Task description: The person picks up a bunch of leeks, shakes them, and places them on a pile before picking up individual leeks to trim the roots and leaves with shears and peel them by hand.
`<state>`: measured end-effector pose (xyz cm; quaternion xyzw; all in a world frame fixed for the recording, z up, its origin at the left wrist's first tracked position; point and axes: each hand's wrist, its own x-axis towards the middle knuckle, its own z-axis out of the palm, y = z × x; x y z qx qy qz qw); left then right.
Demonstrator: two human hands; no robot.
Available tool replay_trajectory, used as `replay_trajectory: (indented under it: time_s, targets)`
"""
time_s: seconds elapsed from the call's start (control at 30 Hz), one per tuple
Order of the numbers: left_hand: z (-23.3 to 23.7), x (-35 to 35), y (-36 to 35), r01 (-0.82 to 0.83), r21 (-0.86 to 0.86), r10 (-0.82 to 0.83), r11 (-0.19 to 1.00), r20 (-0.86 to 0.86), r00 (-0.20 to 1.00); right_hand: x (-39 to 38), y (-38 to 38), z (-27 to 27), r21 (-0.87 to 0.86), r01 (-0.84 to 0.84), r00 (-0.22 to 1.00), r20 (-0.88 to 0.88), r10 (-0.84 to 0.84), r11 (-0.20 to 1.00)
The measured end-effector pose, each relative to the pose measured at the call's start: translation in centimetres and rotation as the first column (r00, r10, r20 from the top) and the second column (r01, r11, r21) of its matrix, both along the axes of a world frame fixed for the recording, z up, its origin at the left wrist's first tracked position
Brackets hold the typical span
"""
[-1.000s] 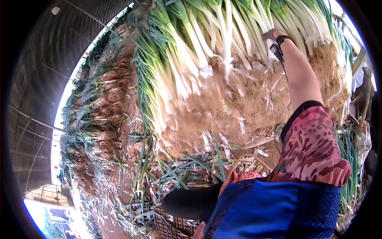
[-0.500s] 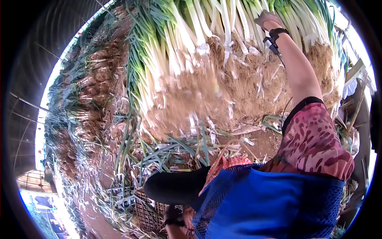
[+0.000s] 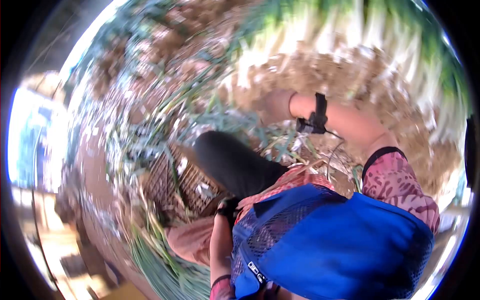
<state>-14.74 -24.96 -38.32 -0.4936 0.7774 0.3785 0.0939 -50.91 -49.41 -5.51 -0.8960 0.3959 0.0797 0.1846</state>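
Observation:
My right hand [image 3: 274, 106], in a grey-brown glove, is low over the root ends of a pile of long green onions [image 3: 345, 30]. Motion smears its fingers, so I cannot make out whether they hold anything. The onions lie with white stalks and tangled brown roots [image 3: 400, 107] towards me and green tops away. Beside my bent knee is my left hand [image 3: 229, 205], dark at the wrist and mostly hidden against my clothes. Its fingers do not show.
A brown plastic crate [image 3: 195, 182] stands by my dark-clad knee [image 3: 235, 162]. Loose leaves and peelings litter the soil. More green onions [image 3: 170, 272] lie at lower left, with another row [image 3: 115, 65] at upper left. A bright opening [image 3: 35, 140] is at far left.
My right hand has come off the white stalks, back towards my knee at the root ends. The view has swung left, bringing in more of the crate, my left arm and the lower-left onions.

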Motion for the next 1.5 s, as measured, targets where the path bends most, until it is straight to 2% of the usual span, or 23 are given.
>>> replay_trajectory:
  time_s: [0.03,0.07,0.13,0.2,0.23,0.33,0.4,0.43,0.5,0.53,0.6,0.63,0.67,0.7,0.73,0.8,0.87,1.0,1.13,1.2,1.27,1.37,1.5]
  targets:
    - [0.2,-0.7,0.8,0.106,-0.163,-0.097,0.981,0.065,0.993,2.9,0.9,-0.1,0.025,-0.063,0.998,0.026,0.063,0.998]
    - [0.7,-0.9,0.9,-0.21,0.043,0.212,0.977,-0.049,0.976,5.6,2.0,-0.2,0.054,-0.123,0.991,0.05,0.12,0.991]
    - [1.8,-1.3,1.2,-0.738,0.431,0.853,0.52,-0.22,0.473,9.8,3.1,-1.5,0.042,-0.236,0.958,0.178,0.225,0.971]
    - [11.8,-3.8,0.1,-0.725,0.688,0.924,0.037,-0.299,-0.237,13.4,4.0,-4.2,-0.04,-0.314,0.876,0.374,0.305,0.949]
    - [18.6,-2.6,2.1,-0.529,0.817,0.826,0.231,-0.452,-0.336,16.9,6.5,-2.0,-0.061,-0.296,0.86,0.418,0.294,0.953]
    - [25.5,-0.4,3.5,-0.768,0.593,0.772,0.243,-0.597,-0.217,23.6,7.1,-5.0,0.292,-0.153,0.927,0.373,0.035,0.944]
    - [27.7,-0.3,4.9,-0.846,0.495,0.624,0.2,-0.73,-0.28,27.9,7.6,-6.1,0.09,-0.296,0.898,0.364,0.245,0.951]
    - [26.5,0.1,5.4,-0.937,0.312,0.566,0.156,-0.806,-0.174,30.3,7.5,-8.3,-0.094,-0.394,0.854,0.331,0.402,0.914]
    - [28.7,1.3,7.5,-0.979,0.018,0.677,0.203,-0.725,0.127,34.1,9.7,-7.3,0.067,-0.375,0.818,0.493,0.296,0.925]
    - [30.4,0.5,7.5,-0.977,-0.019,0.751,0.211,-0.637,0.175,35.6,10.7,-6.5,0.406,-0.301,0.796,0.605,-0.007,0.863]
    - [29.5,0.2,7.7,-0.985,-0.037,0.746,0.169,-0.648,0.153,37.7,12.8,-5.6,0.903,-0.233,0.681,0.417,-0.601,0.362]
    - [29.0,0.9,8.1,-0.979,-0.051,0.744,0.198,-0.643,0.184,38.1,13.6,-5.7,0.769,-0.187,0.735,0.522,-0.432,0.611]
    - [28.4,1.7,8.5,-0.971,-0.064,0.74,0.228,-0.637,0.216,38.6,14.9,-5.9,0.675,-0.196,0.762,0.561,-0.323,0.711]
    - [28.7,5.0,11.2,-0.895,0.213,0.713,0.393,-0.684,0.151,39.2,16.1,-5.8,0.567,-0.205,0.784,0.584,-0.213,0.798]
    - [27.4,6.7,11.6,-0.86,0.072,0.658,0.506,-0.677,0.331,39.2,16.1,-8.4,0.559,-0.275,0.773,0.613,-0.166,0.782]
    - [25.2,11.2,13.5,-0.891,0.202,0.846,0.407,-0.45,0.284,36.5,17.9,-6.7,0.243,-0.447,0.793,0.552,0.256,0.861]
    - [25.5,16.5,14.8,-0.967,0.065,0.959,0.248,-0.16,0.235,33.8,19.2,-7.6,0.058,-0.576,0.705,0.539,0.46,0.815]
    - [22.2,26.3,18.3,-0.951,-0.279,0.982,-0.13,0.099,-0.163,32.1,20.3,-7.4,0.079,-0.605,0.765,0.335,0.55,0.792]
    - [18.4,30.3,17.9,-0.958,-0.268,0.936,-0.103,0.299,-0.185,33.3,18.8,-9.2,0.432,-0.55,0.671,-0.28,0.687,0.714]
    - [16.0,31.1,18.5,-0.924,-0.376,0.949,-0.067,0.263,-0.176,33.5,19.8,-8.7,0.48,-0.639,0.516,-0.312,0.797,0.601]
    - [13.5,31.5,18.6,-0.915,-0.402,0.932,-0.034,0.318,-0.174,35.3,19.7,-8.0,0.465,-0.619,0.535,-0.34,0.773,0.633]
    - [13.9,31.0,17.5,-0.907,-0.421,0.913,-0.007,0.367,-0.178,39.7,20.0,-9.5,0.079,-0.658,0.738,-0.132,0.662,0.749]
    - [15.8,31.1,18.0,-0.897,-0.438,0.946,0.057,0.312,-0.092,45.4,22.8,-14.5,0.094,-0.617,0.738,-0.277,0.615,0.782]
